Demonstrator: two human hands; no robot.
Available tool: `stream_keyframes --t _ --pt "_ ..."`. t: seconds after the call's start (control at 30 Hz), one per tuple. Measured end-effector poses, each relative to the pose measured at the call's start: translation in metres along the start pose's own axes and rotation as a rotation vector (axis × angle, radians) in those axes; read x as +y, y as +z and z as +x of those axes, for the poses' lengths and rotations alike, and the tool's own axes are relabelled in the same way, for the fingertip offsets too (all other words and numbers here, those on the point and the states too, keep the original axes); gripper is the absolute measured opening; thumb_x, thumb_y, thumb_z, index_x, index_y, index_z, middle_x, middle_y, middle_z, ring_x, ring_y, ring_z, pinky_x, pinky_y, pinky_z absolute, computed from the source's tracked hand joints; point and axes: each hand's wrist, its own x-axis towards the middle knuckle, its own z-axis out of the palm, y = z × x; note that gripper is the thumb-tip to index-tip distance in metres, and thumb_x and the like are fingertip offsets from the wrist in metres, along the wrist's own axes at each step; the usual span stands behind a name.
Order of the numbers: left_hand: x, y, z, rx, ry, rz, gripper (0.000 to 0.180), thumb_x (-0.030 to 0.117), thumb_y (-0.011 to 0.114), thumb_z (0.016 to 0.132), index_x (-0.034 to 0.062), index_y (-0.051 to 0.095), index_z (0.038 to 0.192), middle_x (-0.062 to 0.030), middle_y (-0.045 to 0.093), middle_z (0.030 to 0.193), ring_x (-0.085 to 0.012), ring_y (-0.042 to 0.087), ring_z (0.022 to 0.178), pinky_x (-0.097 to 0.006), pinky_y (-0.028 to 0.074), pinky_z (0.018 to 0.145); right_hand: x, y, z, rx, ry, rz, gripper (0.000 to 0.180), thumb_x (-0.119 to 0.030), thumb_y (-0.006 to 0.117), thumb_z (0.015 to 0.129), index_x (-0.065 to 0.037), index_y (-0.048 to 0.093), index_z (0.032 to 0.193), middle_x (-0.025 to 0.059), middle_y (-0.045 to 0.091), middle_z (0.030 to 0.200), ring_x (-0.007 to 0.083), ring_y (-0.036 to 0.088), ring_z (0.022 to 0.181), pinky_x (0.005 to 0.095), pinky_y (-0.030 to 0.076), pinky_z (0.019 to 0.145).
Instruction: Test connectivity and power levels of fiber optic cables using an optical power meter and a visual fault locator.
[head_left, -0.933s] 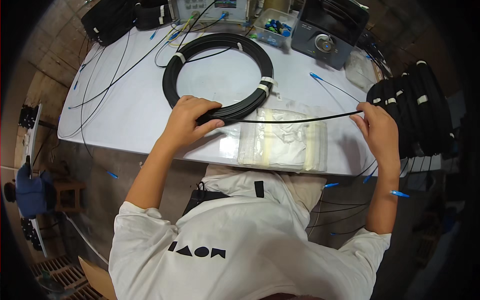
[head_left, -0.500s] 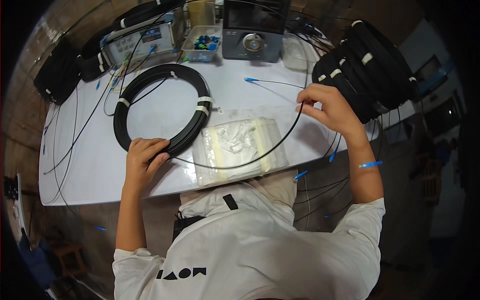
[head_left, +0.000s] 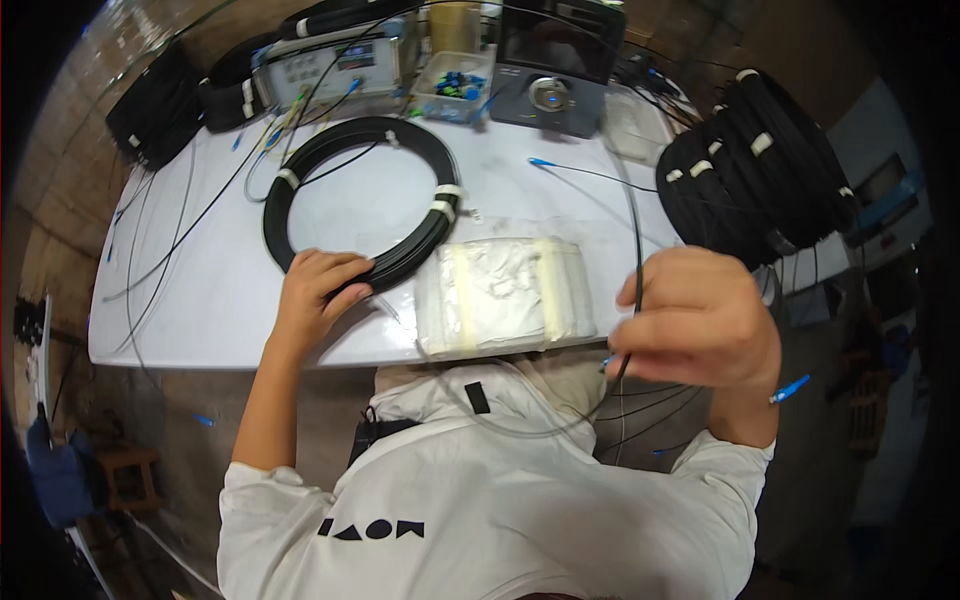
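White table top (head_left: 200, 300) is seen from the head camera, with a brown floor around it and a lot of gear along the far edge.

Near the middle of the table, a big black ring of coiled cable with white tape bands (head_left: 360, 200) is laid flat. The left hand (head_left: 318, 297) is closed over the near side of that ring, with the fingers curled on top of it. The ring seems to be pinned down this way so that it does not slide or spring open.

The right hand (head_left: 700, 330) is lifted up close to the camera, off the table's near right edge. It is shut tight around a thin black loose cable (head_left: 636, 215). From the fist, the cable is bent up in a tall curve over the table, and a loop of it hangs down in front of the white shirt. It looks as if the cable is held high to keep it from tangling.

Just right of the left hand, a flat stack of clear plastic bags (head_left: 505, 293) is lying at the near edge. More black cable coils with white tape (head_left: 750, 170) are heaped on the right. A grey box machine with a round knob (head_left: 550, 85) and a small clear tray of blue parts (head_left: 455, 85) are set at the back.
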Motion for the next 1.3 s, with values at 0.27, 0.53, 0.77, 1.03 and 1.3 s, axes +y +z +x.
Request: stream_keyframes --t 0.27,0.53,0.77,1.03,1.3 --pt "0.014 0.015 0.01 0.155 -0.106 0.048 0.019 0.029 0.079 0.087 0.0111 0.08 0.092 -0.0044 0.076 0.087 -0.0233 0.07 0.076 -0.036 0.05 0.078 0.082 -0.038 0.068 0.212 0.209 -0.283 0.017 -0.006 0.073 0.091 -0.001 0.073 0.107 0.0072 0.07 0.101 0.0143 0.065 0.084 0.0228 0.05 0.072" --pt "0.018 0.016 0.039 -0.078 -0.557 -0.021 0.032 0.041 0.073 0.09 0.0104 0.081 0.09 -0.0124 0.074 0.08 -0.0334 0.07 0.074 -0.043 0.054 0.069 0.184 0.005 0.201 0.347 -0.136 -0.456 0.029 -0.011 0.065 0.098 -0.003 0.054 0.124 0.0117 0.067 0.09 0.0228 0.065 0.071 0.034 0.052 0.062" --pt "0.008 0.02 0.05 -0.215 -0.607 0.05 0.031 0.04 0.072 0.092 0.0098 0.08 0.089 -0.0148 0.074 0.08 -0.0363 0.071 0.078 -0.046 0.055 0.071 0.185 0.101 0.285 0.146 0.02 -0.608 0.023 -0.01 0.059 0.093 -0.014 0.069 0.113 0.0127 0.074 0.095 0.0371 0.071 0.091 0.0474 0.055 0.077" --pt "0.028 -0.002 0.038 0.068 -0.331 0.076 0.022 0.028 0.073 0.089 0.0104 0.076 0.102 -0.0117 0.074 0.096 -0.0346 0.069 0.088 -0.045 0.055 0.077 0.202 0.216 0.28 0.153 -0.064 -0.41 0.013 -0.009 0.059 0.087 -0.01 0.06 0.1 0.0084 0.068 0.094 0.0315 0.068 0.095 0.0467 0.056 0.077" --pt "-0.024 -0.066 0.031 0.07 -0.793 0.309 0.028 0.02 0.07 0.093 0.003 0.075 0.114 -0.0187 0.075 0.094 -0.0341 0.072 0.085 -0.04 0.055 0.078 0.204 0.247 0.278 0.212 -0.031 -0.343 0.01 -0.008 0.058 0.088 -0.01 0.058 0.098 0.0095 0.058 0.101 0.0298 0.068 0.095 0.0448 0.058 0.074"
